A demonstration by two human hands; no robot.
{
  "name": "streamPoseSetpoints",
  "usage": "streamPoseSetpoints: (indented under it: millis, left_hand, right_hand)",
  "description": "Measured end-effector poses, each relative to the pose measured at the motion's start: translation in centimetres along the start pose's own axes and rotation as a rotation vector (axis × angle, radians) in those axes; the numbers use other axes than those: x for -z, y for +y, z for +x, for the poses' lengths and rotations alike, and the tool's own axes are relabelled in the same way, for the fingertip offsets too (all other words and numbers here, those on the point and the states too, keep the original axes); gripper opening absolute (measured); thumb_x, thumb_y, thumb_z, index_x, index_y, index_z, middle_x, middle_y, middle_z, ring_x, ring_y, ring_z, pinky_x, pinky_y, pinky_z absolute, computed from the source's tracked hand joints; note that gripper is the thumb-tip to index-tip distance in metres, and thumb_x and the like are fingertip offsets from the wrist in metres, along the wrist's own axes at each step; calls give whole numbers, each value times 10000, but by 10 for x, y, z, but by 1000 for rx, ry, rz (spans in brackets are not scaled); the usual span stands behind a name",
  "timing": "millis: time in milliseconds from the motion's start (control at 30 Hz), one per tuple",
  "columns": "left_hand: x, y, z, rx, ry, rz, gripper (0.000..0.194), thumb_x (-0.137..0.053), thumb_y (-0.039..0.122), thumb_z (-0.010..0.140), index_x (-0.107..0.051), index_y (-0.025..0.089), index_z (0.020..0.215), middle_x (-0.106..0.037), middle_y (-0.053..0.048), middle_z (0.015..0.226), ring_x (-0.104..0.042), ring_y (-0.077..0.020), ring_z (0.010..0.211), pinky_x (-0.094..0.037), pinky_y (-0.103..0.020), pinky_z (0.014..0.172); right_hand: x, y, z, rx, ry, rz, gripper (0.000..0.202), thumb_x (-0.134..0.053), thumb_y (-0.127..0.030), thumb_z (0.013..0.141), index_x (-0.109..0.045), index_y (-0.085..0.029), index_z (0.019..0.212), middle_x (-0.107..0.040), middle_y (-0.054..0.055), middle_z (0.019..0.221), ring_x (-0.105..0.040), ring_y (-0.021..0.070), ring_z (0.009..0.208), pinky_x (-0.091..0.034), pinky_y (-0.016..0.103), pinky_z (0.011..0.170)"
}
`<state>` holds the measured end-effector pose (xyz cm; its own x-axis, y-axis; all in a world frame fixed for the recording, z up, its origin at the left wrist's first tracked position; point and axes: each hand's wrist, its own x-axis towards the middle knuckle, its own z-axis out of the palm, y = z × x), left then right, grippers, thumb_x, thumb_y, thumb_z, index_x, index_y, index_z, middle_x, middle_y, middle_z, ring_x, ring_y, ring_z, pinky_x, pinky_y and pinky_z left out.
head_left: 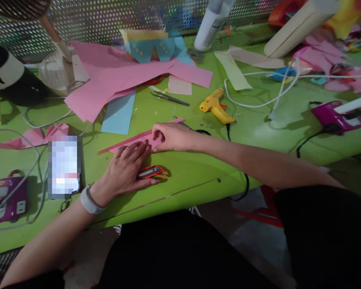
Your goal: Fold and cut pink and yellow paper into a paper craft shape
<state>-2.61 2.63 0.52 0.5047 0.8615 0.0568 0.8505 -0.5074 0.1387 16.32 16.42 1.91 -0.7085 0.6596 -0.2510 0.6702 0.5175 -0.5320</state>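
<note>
My left hand [126, 166] lies with fingers stretched over a narrow piece of pink paper [123, 142], pressing on it near the table's front. An orange and black utility knife [149, 172] is on the table between its thumb and index finger, partly hidden by the palm. My right hand [176, 136] rests on the same pink paper, its fingers curled in towards the thumb; what they pinch, if anything, is hidden. One raised or folded pink edge runs beyond both hands. Past the right hand lies a yellow glue gun [215, 106], with black tweezers [171, 98] to its left.
A phone [64, 166] with a blurred screen lies left of my left hand. Pink sheets [117, 76] and a blue sheet [119, 112] spread behind. Purple power strips [333, 116] and white cables [258, 105] occupy both sides. A white bottle [212, 28] stands at the back.
</note>
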Motion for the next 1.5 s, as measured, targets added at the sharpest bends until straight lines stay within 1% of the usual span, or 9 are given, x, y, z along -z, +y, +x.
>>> streamPoseSetpoints:
  millis: [233,500,767,900,967,1033,1133,1333,1500]
  left_hand:
    - [1,-1,0,-1,3,8,953,-386,810,848,-341,145,1529,-432,-159,1532,-399,-353,1376,-302,-501,1090]
    - [1,0,-1,1,0,25,961,-412,800,846,-325,139,1538,-420,-153,1542,-408,-348,1376,-298,-484,1100]
    - [0,-1,-1,-8,13,34,952,-399,803,849,-304,162,1546,-387,-146,1561,-421,-339,1372,-295,-479,1102]
    - [0,-1,-1,-8,9,39,962,-385,809,850,-312,142,1540,-398,-157,1553,-405,-337,1386,-295,-469,1102]
    - [1,-1,-1,-13,5,53,967,-378,809,852,-301,136,1542,-393,-158,1556,-390,-331,1396,-289,-465,1106]
    - [3,0,-1,-23,-7,75,952,-376,808,854,-290,161,1546,-382,-147,1566,-387,-326,1397,-283,-466,1106]
    - [6,1,0,-37,-26,105,904,-376,801,859,-301,212,1541,-392,-131,1563,-402,-322,1383,-285,-471,1093]
    - [6,1,2,-36,-43,70,871,-381,780,875,-377,180,1506,-407,-161,1548,-391,-326,1397,-287,-473,1095]
    - [15,-8,1,-66,-90,-19,772,-360,716,926,-396,205,1502,-385,-138,1564,-328,-325,1443,-253,-476,1133]
  right_hand:
    - [3,3,8,-38,-77,37,328,-833,-342,662,-634,-210,887,-679,4,825,-604,167,730,-378,280,602]
    - [15,4,1,-99,-77,-26,261,-839,-298,686,-681,-205,872,-697,4,808,-634,172,741,-425,300,677]
    - [24,24,-3,-107,-71,56,168,-813,-190,679,-686,-190,789,-696,11,787,-622,153,705,-446,282,624]
    - [28,23,-9,-91,-81,145,155,-743,-89,686,-679,-185,789,-700,14,791,-628,140,711,-463,260,621]
    - [25,18,-11,-63,-48,178,130,-733,-122,707,-682,-186,807,-707,20,800,-632,145,727,-473,268,642]
    - [19,12,-11,-42,-16,148,111,-752,-228,734,-682,-184,808,-709,25,793,-629,155,726,-469,290,660]
    - [10,8,-10,-10,-33,56,176,-764,-322,758,-669,-180,798,-702,23,774,-610,154,690,-433,302,649]
    - [1,19,-4,46,-66,26,156,-739,-308,790,-652,-184,828,-693,11,794,-583,139,674,-388,283,624]
    - [7,18,-10,68,-134,120,94,-695,-224,791,-668,-172,864,-704,24,834,-598,143,713,-416,280,649]
